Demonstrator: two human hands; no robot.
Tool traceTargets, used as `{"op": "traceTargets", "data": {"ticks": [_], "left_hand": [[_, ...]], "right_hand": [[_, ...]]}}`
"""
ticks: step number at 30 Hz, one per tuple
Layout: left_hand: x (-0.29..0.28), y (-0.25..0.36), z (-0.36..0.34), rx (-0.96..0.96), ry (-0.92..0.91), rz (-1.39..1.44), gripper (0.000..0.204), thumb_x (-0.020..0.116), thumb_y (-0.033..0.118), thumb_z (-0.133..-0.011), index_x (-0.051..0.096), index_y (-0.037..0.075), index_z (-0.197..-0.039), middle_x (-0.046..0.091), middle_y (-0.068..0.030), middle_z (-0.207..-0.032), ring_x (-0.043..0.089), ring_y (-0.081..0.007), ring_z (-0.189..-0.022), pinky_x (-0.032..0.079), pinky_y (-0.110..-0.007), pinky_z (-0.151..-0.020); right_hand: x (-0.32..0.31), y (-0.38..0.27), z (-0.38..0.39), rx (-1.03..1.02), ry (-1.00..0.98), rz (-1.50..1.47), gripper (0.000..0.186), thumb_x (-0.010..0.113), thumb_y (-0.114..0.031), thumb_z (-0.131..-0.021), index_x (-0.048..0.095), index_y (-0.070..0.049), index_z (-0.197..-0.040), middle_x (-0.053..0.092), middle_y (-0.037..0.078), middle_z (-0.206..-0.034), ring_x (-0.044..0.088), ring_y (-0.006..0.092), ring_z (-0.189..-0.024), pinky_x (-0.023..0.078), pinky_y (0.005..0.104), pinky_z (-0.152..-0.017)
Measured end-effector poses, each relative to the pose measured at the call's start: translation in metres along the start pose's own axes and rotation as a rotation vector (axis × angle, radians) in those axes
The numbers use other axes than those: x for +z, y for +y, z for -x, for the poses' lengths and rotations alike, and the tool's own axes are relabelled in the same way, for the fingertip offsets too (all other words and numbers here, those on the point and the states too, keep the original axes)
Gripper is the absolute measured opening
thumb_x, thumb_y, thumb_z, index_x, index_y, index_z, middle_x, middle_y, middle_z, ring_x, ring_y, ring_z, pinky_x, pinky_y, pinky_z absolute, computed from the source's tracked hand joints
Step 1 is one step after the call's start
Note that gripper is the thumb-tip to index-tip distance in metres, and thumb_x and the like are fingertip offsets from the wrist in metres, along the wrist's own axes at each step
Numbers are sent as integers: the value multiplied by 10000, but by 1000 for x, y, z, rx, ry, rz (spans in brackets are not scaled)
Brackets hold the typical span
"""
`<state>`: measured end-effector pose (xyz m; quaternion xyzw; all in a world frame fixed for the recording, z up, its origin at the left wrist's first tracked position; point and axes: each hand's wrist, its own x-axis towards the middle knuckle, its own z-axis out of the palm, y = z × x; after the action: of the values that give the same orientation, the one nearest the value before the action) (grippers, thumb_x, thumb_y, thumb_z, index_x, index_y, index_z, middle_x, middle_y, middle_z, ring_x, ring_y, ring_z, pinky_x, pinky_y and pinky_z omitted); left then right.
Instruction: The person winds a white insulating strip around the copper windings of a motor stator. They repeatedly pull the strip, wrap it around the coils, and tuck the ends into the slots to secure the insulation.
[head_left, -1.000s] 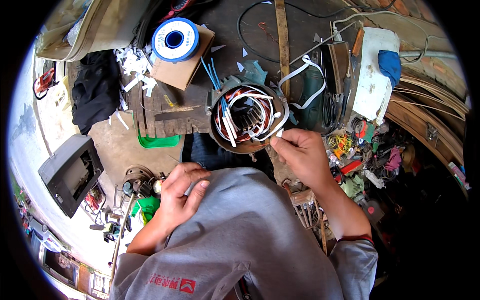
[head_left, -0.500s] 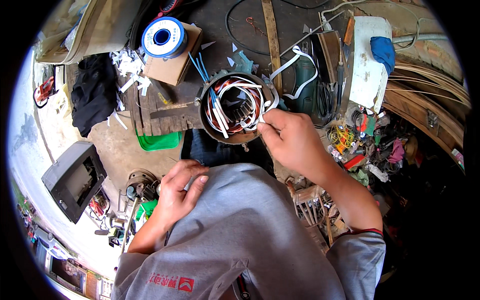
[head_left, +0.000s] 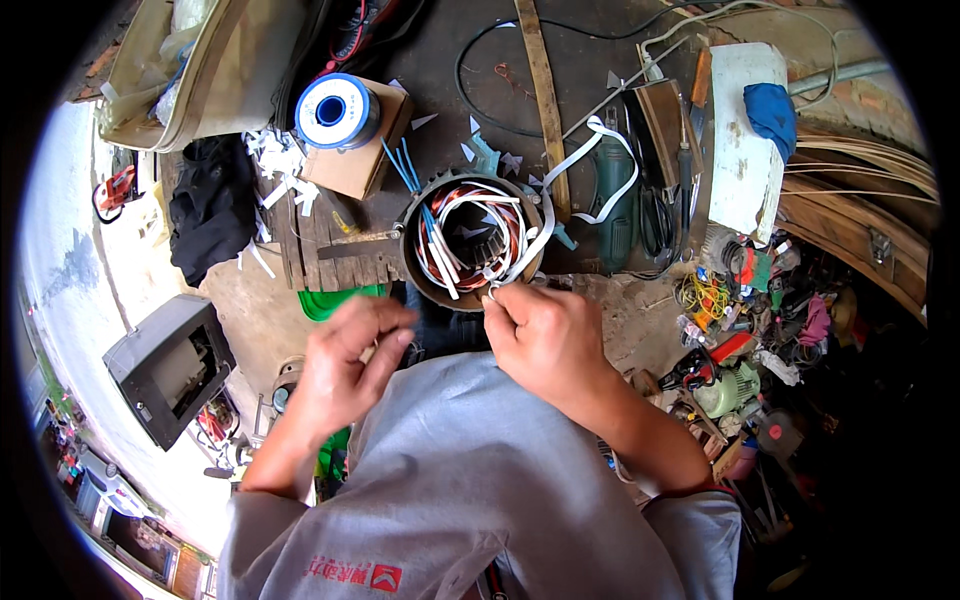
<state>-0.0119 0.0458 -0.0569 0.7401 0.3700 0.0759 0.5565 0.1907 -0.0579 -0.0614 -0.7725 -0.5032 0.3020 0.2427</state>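
Observation:
A motor stator (head_left: 411, 262) in a round metal housing stands at the bench's front edge, its copper windings (head_left: 512, 222) facing up. White tubes (head_left: 441, 262) lie across the coils, and thin blue tubes (head_left: 403, 165) stick out at the upper left. My right hand (head_left: 548, 335) is closed at the near right rim, pinching a white flat tape (head_left: 545, 228) that runs over the windings and loops out onto the bench. My left hand (head_left: 352, 358) hovers nearer to me at the left, apart from the stator. Its curled fingers are slightly blurred, and what they hold cannot be made out.
A blue-and-white spool (head_left: 337, 112) rests on a cardboard box (head_left: 358, 165) beside white paper scraps (head_left: 283, 165). A wooden strip (head_left: 543, 100) and a green power tool (head_left: 612, 200) lie beyond. Cluttered parts, including yellow wire (head_left: 703, 300), fill the lower right.
My right hand has come toward me and slightly left, drawing the tape down over the rim. My left hand has risen a little toward the stator.

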Motion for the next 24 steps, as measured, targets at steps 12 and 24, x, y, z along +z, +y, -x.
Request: {"op": "traceTargets", "data": {"ticks": [12, 24], "left_hand": [[43, 63, -140, 518, -906, -1339, 126, 660, 157, -795, 754, 88, -844, 747, -83, -924, 726, -257, -893, 563, -352, -705], [39, 44, -117, 725, -551, -1419, 94, 653, 156, -767, 704, 89, -808, 688, -62, -792, 703, -182, -723, 525, -307, -575]], "right_hand": [[17, -11, 3, 198, -41, 46, 182, 689, -231, -850, 733, -84, -752, 657, 168, -645, 654, 387, -613, 539, 475, -609], [21, -9, 35, 162, 376, -211, 175, 677, -219, -898, 705, -57, -959, 714, 156, -863, 702, 344, -744, 563, 418, -641]]}}
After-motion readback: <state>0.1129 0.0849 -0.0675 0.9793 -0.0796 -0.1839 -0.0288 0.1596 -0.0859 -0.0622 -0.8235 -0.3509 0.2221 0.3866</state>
